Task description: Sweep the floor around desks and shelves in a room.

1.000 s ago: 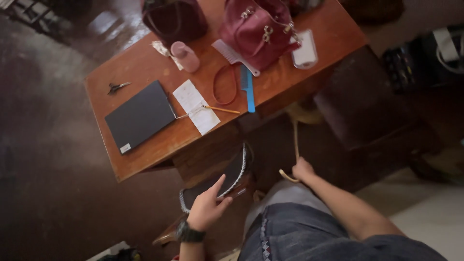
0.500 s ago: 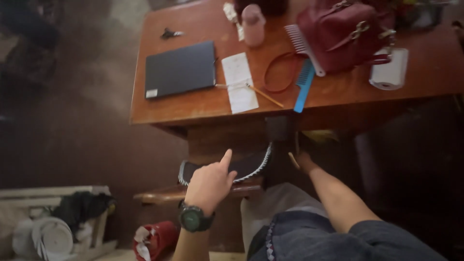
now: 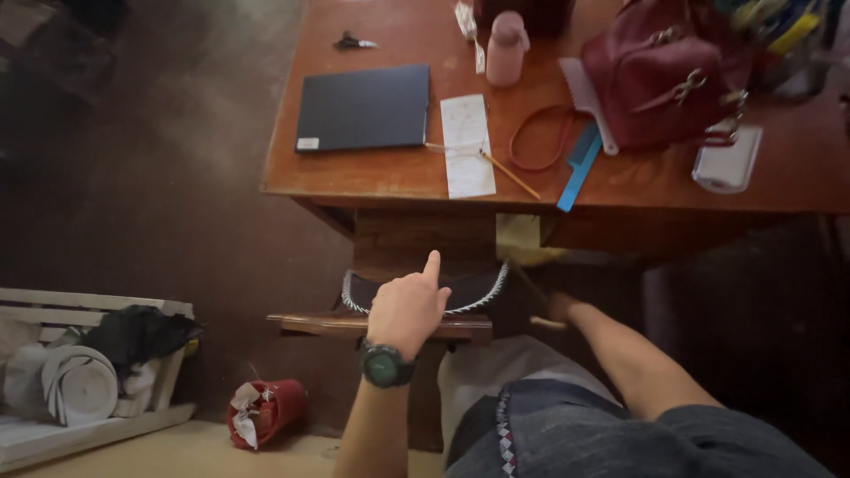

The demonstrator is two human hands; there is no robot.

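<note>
Resting your left hand, index finger out and nothing in its grip, on the dark white-edged cushion atop the wooden chair below the surface, you close your right hand around a pale stick.

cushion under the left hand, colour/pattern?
Dark cushion with a white zigzag-stitched edge, under the left hand; head view.
</note>
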